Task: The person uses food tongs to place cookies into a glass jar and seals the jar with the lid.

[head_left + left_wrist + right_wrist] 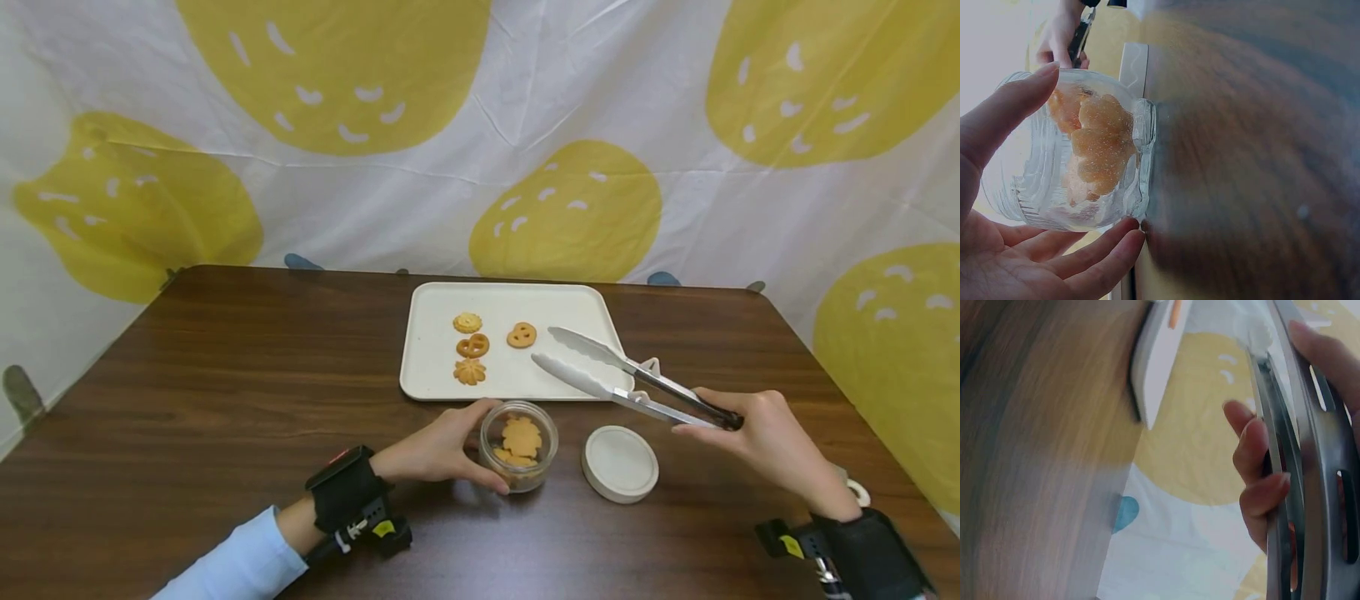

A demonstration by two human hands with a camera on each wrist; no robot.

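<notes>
My left hand (452, 446) grips a clear glass jar (1054, 206) standing on the table, thumb on one side and fingers round the other. Several cookies (521, 438) lie inside it, and its mouth is uncovered. My right hand (772, 433) holds metal tongs (660, 387) by their dark handle end. The tongs' two arms are spread, with nothing between their tips, over the right part of a white tray (427, 304). On that tray a round cookie (467, 322), a pretzel (472, 346) and a flower-shaped cookie (470, 372) form a column; another pretzel-like cookie (521, 335) sits near the tong tips.
A round white lid (620, 463) lies on the brown wooden table (225, 400), right of the jar. Behind the table's far edge hangs a white cloth (390, 208) with yellow shapes. Each wrist wears a black strapped device (348, 492).
</notes>
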